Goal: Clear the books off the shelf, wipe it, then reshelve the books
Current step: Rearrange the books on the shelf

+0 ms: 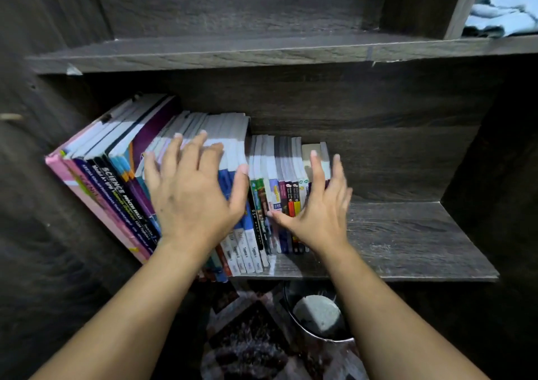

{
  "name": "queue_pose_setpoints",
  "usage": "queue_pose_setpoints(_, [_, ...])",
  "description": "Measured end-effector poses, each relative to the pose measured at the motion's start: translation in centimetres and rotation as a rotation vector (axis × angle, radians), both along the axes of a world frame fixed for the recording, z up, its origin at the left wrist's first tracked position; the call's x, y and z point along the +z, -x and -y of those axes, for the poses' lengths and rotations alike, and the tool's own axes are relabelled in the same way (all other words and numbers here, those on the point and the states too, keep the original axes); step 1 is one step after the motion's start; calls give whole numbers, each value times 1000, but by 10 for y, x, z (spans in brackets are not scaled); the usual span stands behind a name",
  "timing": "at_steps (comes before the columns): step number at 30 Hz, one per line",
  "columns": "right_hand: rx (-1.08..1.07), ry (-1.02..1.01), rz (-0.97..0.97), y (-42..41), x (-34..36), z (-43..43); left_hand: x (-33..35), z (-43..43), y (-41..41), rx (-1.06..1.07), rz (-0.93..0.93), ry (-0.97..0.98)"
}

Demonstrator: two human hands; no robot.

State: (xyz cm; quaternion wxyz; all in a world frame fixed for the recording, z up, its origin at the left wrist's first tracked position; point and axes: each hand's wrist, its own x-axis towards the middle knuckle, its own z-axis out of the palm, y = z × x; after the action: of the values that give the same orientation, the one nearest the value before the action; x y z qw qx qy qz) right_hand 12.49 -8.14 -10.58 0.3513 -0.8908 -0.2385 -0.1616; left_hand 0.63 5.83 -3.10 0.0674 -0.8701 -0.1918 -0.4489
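A row of books (116,158) stands on the dark wooden shelf (407,243), filling its left half and leaning left. Tall workbooks with pink, purple and black spines are at the far left; smaller paperbacks (279,170) end the row on the right. My left hand (192,193) lies flat with spread fingers over the tops and spines of the middle books. My right hand (317,211) is spread against the right end of the small paperbacks, thumb across their spines. Neither hand grips a book.
The shelf board above (203,50) holds no books in its left bay; a folded light-blue cloth (503,13) lies in its upper right compartment. Below the shelf a metal bowl (317,318) with a grey lump sits beside a patterned rug (256,336).
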Motion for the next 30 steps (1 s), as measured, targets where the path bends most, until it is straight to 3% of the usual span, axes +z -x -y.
queue_pose_setpoints(3, [-6, 161, 269, 3, 7, -8, -11, -25, 2, -61, 142, -140])
queue_pose_setpoints(6, [39, 220, 385, 3, 7, -16, -17, -41, -6, -112, 224, -325])
queue_pose_setpoints(13, [60, 272, 378, 2, 6, -16, -21, -48, -9, -101, 264, -340])
queue_pose_setpoints(20, [183, 259, 306, 7, 29, 21, -24, -14, -3, -155, 201, -224])
queue_pose_setpoints(25, [110, 247, 228, 9, 13, 120, -40, 68, -26, -498, 11, -180])
queue_pose_setpoints(30, [-4, 435, 4, 29, -59, 229, -102, 128, -68, -698, -409, -139])
